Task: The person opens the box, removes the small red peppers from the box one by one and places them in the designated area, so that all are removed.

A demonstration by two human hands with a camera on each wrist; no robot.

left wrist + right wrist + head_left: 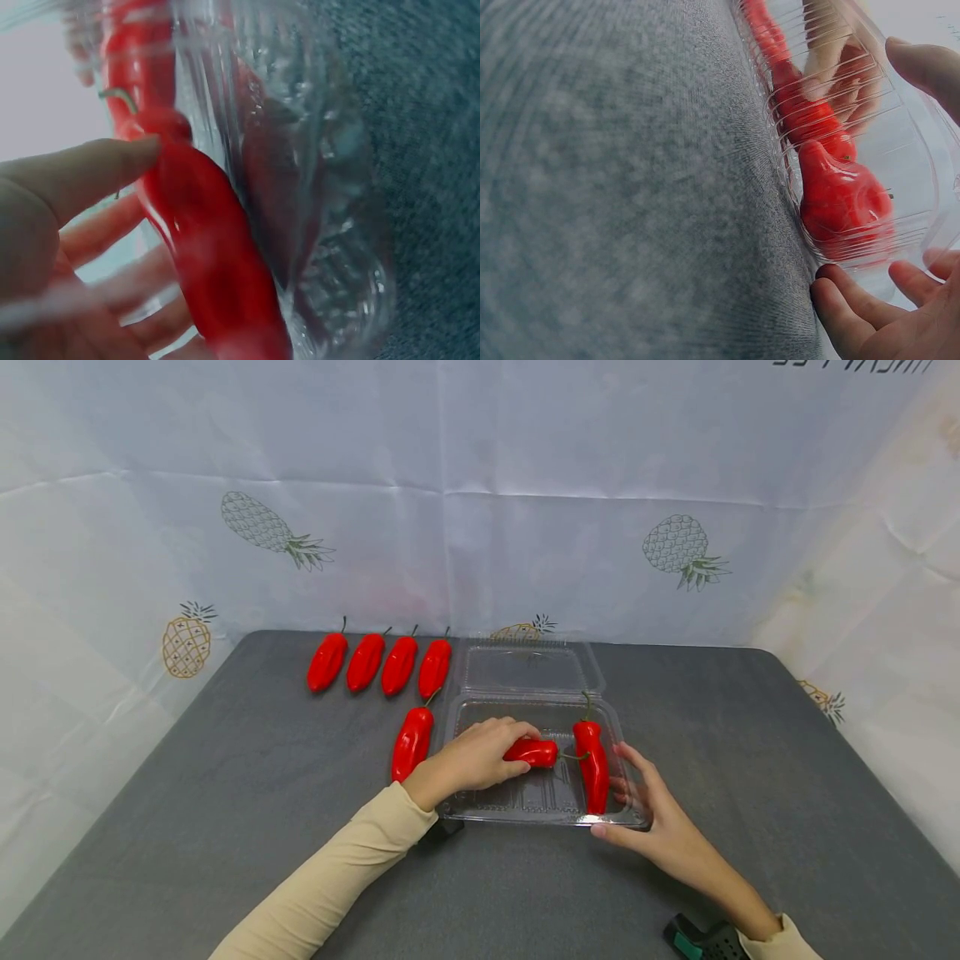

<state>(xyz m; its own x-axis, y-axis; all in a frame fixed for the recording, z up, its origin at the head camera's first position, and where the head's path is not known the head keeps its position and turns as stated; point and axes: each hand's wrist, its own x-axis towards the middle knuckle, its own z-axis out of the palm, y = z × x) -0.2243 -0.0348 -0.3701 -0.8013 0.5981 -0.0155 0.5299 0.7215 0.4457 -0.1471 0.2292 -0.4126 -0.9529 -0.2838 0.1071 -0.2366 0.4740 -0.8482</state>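
Observation:
A clear plastic clamshell container [540, 802] lies with its lid folded back on the dark table. My left hand [480, 756] grips a red chili pepper [542, 752] inside it, the stem pointing right. The left wrist view shows the thumb on this pepper [214, 232] near its stem end, fingers on the other side. Another red pepper [592, 768] lies lengthwise along the container's right side. My right hand [660, 818] holds the container's right wall, thumb at the front corner; in the right wrist view its fingers [855, 307] touch the wall from outside.
Several red peppers [400, 666] stand in a row left of the lid [528, 668], and one more [412, 743] lies just left of the container. Behind the table hangs a pale cloth [487, 552] printed with pineapples.

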